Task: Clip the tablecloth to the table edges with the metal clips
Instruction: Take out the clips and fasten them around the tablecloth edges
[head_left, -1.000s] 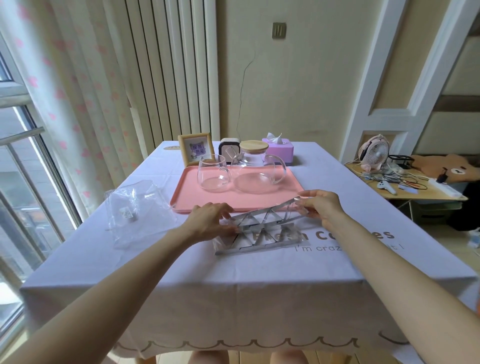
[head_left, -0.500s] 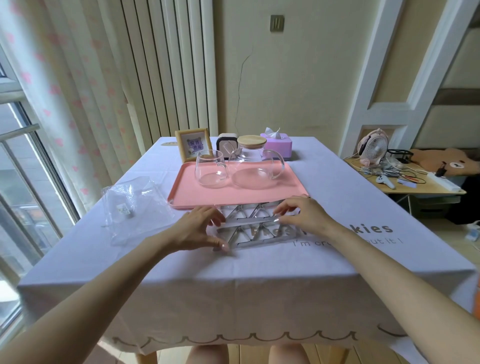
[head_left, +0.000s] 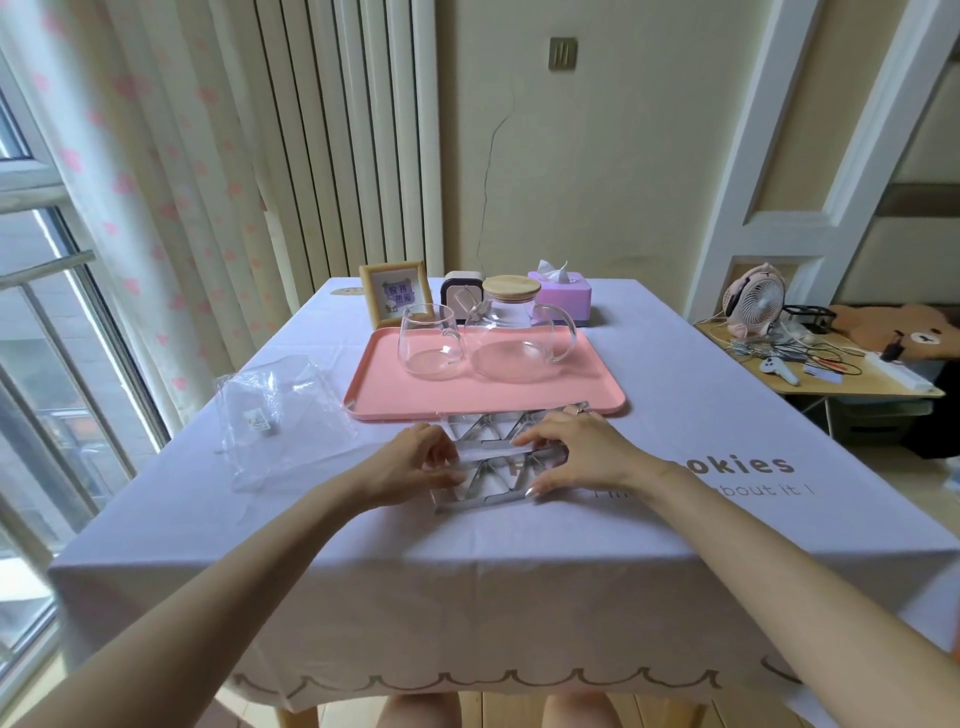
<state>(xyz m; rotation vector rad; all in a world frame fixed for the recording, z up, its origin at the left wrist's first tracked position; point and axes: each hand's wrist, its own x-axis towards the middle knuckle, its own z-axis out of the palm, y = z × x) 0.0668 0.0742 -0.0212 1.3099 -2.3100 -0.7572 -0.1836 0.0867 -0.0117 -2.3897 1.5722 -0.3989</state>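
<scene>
Left hand (head_left: 415, 462) and right hand (head_left: 576, 454), fingers curled, apparently grip opposite ends of the bundled clips (head_left: 485, 474) lying on the tablecloth (head_left: 467, 566), just before the pink tray (head_left: 488, 397), clear bag (head_left: 280, 410) leftward.

1. Just beyond the left hand (head_left: 415, 462) and right hand (head_left: 582, 457), a flat pink plastic tray (head_left: 571, 387) bars the way forward. Its near rim lies just beside the silver metal clips (head_left: 483, 500) that both hands grip.
2. On the tray, a clear glass mug (head_left: 428, 343) and a wooden-lidded clear glass teapot (head_left: 514, 345) stand close together.
3. Left of the left hand lies a crumpled clear plastic bag (head_left: 280, 410), near but apart.
4. Right of the right hand, and nearer than both hands, open lilac tablecloth (head_left: 467, 561) runs to the table edges.
</scene>
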